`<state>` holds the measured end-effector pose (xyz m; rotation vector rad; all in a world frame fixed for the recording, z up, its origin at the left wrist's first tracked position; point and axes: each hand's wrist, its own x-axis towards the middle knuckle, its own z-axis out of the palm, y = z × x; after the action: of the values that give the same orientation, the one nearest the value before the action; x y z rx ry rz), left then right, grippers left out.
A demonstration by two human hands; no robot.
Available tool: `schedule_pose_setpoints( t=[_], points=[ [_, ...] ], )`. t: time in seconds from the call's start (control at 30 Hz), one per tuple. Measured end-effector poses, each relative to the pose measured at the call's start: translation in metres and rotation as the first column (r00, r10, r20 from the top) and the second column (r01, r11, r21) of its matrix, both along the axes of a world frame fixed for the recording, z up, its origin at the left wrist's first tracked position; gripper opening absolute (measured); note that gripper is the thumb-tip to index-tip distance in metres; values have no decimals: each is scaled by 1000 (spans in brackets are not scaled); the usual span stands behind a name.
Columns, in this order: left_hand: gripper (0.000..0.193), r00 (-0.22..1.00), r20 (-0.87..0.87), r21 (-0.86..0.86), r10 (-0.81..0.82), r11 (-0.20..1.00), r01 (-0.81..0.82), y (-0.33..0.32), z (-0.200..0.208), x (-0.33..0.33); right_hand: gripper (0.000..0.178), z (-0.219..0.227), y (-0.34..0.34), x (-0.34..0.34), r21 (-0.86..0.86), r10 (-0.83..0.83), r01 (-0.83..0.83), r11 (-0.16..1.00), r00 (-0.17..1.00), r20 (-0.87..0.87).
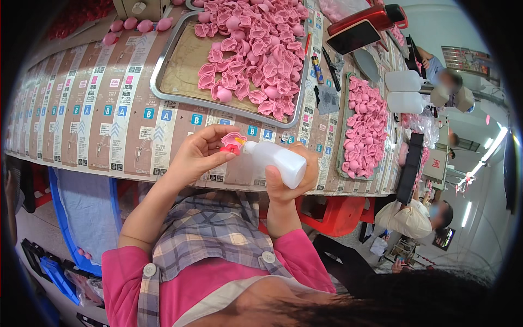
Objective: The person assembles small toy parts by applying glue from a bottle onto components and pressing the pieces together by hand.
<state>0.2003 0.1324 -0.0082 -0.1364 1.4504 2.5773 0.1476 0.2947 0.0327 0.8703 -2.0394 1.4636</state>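
Between its thumb and fingers, my left hand pinches a small pink shell-like plastic part with a red piece at its lower side. My right hand is wrapped round a translucent white squeeze bottle, tilted so that its yellow nozzle tip points left into the pink part. Whether liquid comes out is too small to see. Just beyond both hands lies a metal tray lined with brown paper and heaped with similar pink parts.
To the right stands a second tray of pink parts. Behind it are a phone, a red flask, pens and a grey cloth. Several round pink pieces sit far left. A blue bin is below the table's left side.
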Motion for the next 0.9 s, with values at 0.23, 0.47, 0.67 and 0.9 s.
schedule_pose_setpoints(
  t=[0.23,0.47,0.67,0.9],
  points=[
    [42,1000,-7,11,-4,1000,5,0,0,0,40,3,1,-2,62,-26,27,998,999,-27],
    [43,1000,-8,37,24,999,-24,-1,-1,0,39,7,9,-4,126,-50,56,990,997,-56],
    [43,999,28,-3,17,1000,-17,0,2,1,39,7,3,-3,95,-56,60,994,997,-44],
    [43,1000,26,-6,15,1000,-15,0,1,1,42,4,6,-4,101,-30,34,994,999,-42]
  ],
)
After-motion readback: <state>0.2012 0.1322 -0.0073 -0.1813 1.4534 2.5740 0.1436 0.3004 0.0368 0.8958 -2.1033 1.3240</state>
